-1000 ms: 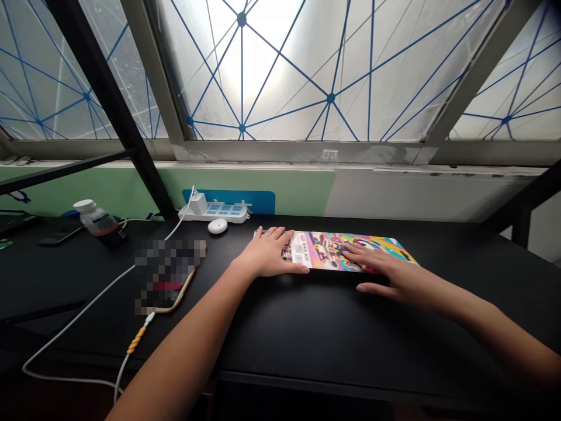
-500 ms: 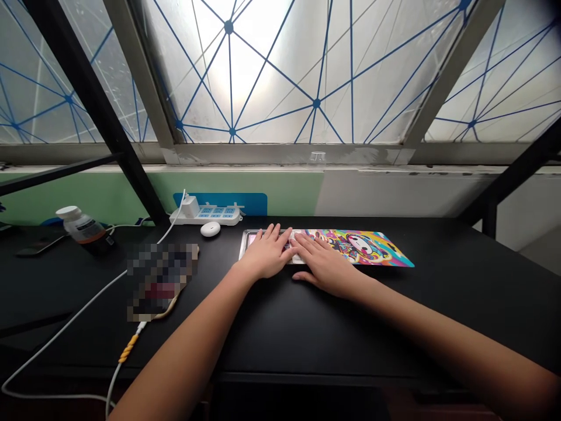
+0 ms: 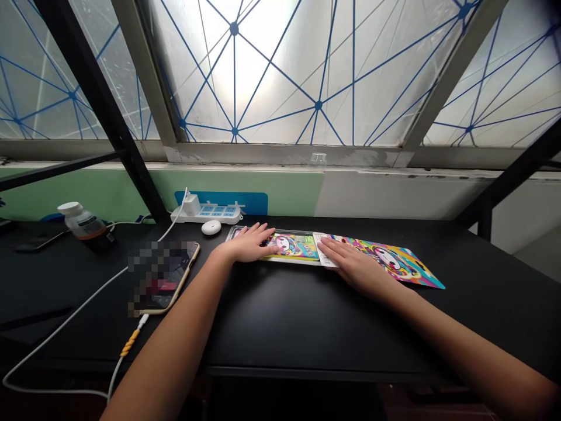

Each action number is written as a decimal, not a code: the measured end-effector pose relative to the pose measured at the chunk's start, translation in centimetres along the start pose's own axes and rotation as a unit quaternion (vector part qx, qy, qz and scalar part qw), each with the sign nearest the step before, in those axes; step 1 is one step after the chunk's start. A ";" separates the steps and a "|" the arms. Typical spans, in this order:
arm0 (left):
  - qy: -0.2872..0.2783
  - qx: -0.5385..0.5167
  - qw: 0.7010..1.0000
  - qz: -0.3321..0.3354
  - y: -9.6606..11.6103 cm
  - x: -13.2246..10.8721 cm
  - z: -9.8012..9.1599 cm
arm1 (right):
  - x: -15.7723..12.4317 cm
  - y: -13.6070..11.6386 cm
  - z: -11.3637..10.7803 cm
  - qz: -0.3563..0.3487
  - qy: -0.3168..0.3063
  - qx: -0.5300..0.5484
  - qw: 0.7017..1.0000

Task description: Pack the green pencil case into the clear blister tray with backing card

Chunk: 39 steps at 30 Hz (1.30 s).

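A shallow, long case with a pale rim [image 3: 287, 262] lies on the black desk, and a colourful cartoon-printed piece [image 3: 298, 245] shows inside it. My left hand [image 3: 248, 243] rests flat over the case's left part, fingers spread. To the right is a bright cartoon-printed card [image 3: 401, 260] with a white panel [image 3: 323, 248] at its left end, which overlaps or meets the case's right end. My right hand [image 3: 357, 266] lies palm down on the card, its fingers stretched over the white panel. The thumb of my right hand is hidden.
A phone [image 3: 177, 278], partly blurred out, lies left with a white cable [image 3: 116, 374] plugged in. Behind are a power strip [image 3: 219, 214] and a white earbud case [image 3: 211, 227]. Farther left stands a bottle [image 3: 85, 225]. A black frame post [image 3: 105, 111] rises at the left.
My hands have moved apart: the left one leftward along the case, the right one rightward with the card. The printed piece in the case is now uncovered between them, and the card sits more tilted.
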<state>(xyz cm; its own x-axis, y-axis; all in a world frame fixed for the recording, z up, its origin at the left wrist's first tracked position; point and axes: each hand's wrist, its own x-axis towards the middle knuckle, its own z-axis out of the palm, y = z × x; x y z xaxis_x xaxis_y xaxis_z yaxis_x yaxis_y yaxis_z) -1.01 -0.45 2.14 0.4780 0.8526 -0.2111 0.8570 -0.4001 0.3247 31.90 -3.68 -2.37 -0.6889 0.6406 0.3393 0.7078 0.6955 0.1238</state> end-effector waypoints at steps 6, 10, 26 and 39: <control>0.018 0.016 0.999 -0.027 -1.7 -0.3 -0.6 | -1.7 1.2 -0.7 0.015 0.007 -0.005 1.000; 0.052 0.024 0.996 -0.071 -2.4 -0.3 -0.6 | -2.9 0.9 -2.5 0.050 0.034 0.002 0.998; 0.147 0.064 0.987 0.010 3.5 1.7 2.9 | 6.0 -12.3 -1.1 -0.099 -0.075 0.235 0.964; 0.154 0.059 0.986 0.007 3.6 1.7 3.0 | 5.1 -12.3 -1.9 -0.171 -0.111 0.306 0.930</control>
<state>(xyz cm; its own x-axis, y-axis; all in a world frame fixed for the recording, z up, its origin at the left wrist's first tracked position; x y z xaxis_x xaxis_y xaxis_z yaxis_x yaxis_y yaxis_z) 3.49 -1.47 0.18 0.4254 0.9007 0.0882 0.8756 -0.4342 0.2114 19.97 -9.56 -0.40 -0.9211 0.3514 0.1678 0.2658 0.8822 -0.3886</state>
